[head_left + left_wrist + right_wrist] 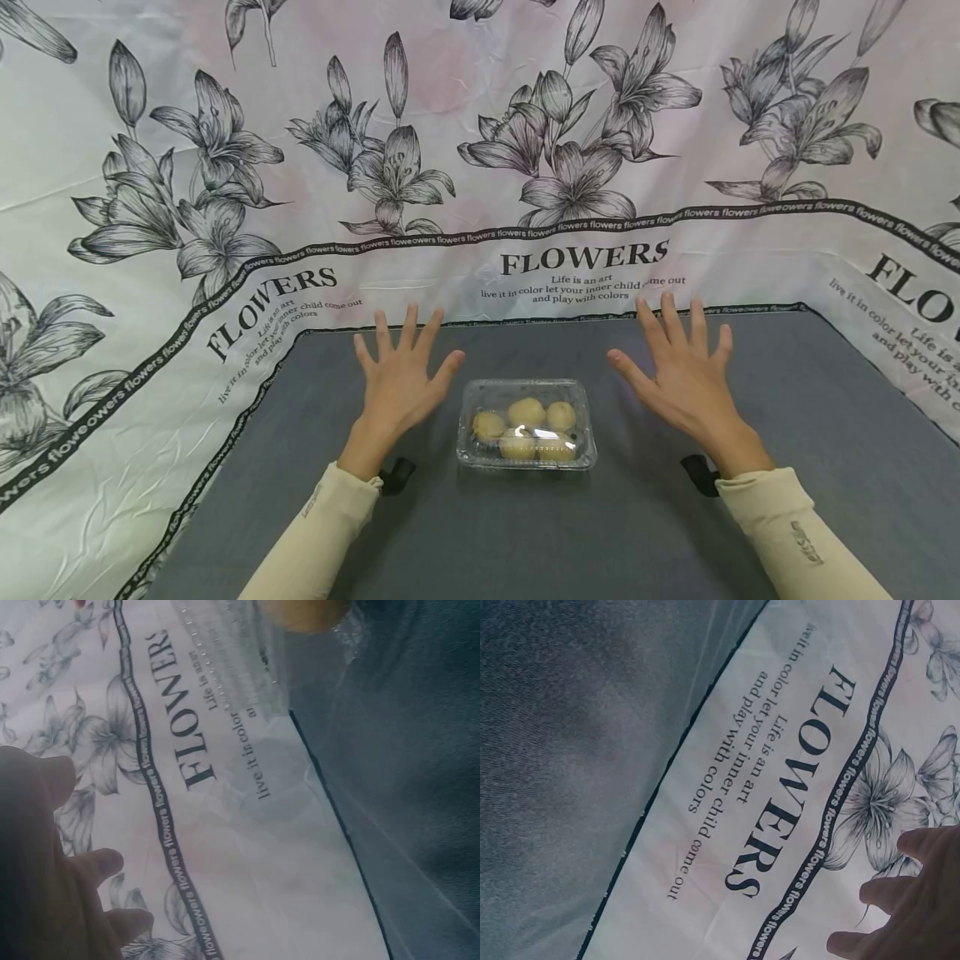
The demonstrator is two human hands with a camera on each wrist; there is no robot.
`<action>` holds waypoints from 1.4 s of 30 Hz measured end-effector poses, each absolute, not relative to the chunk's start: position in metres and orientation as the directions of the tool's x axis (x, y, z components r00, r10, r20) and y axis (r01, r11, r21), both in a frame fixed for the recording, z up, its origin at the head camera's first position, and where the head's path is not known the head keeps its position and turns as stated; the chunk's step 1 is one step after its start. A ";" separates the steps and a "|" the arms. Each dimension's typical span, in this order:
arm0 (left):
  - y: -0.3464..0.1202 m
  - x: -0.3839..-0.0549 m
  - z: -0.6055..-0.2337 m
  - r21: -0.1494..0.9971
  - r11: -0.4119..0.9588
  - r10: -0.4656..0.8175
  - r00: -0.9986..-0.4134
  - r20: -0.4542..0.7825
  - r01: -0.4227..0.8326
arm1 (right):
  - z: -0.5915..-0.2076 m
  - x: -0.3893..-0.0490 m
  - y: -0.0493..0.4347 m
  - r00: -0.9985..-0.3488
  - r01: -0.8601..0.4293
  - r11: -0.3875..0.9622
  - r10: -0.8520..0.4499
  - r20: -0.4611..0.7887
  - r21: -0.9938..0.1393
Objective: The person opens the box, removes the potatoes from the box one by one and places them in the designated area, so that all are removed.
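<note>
A clear plastic box (pixel 467 446) with several round, pale yellow items (pixel 527 412) in it sits on the grey table, between the two hands. To its left is the left hand (pixel 401 375), fingers spread and straight, holding nothing. On the other side, the right hand (pixel 686 375) is held up with its fingers fanned out, also holding nothing. Both hands are apart from the box. In the left wrist view, part of one yellow item (pixel 307 611) shows at the top edge. The right wrist view shows only the fingers (pixel 889 892) against the printed cloth.
Grey cloth (pixel 525 533) covers the table. A white curtain (pixel 450 108) printed with lilies and the word FLOWERS stands along the back and left and right sides. A black strap (pixel 701 475) shows at the right wrist and another (pixel 397 477) at the left wrist.
</note>
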State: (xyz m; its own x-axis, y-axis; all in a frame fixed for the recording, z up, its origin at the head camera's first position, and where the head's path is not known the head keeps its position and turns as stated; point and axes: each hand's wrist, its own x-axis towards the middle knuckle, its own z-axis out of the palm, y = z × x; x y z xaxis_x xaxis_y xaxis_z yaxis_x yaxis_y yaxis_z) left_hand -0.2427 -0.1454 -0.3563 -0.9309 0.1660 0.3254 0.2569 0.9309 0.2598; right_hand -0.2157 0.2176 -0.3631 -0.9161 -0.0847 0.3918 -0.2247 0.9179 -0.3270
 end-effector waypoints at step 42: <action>-0.152 -0.238 -0.401 0.362 0.809 0.406 -0.886 0.224 0.462 | -0.403 -0.212 0.206 -0.859 -0.508 0.756 -0.411 0.305 -0.413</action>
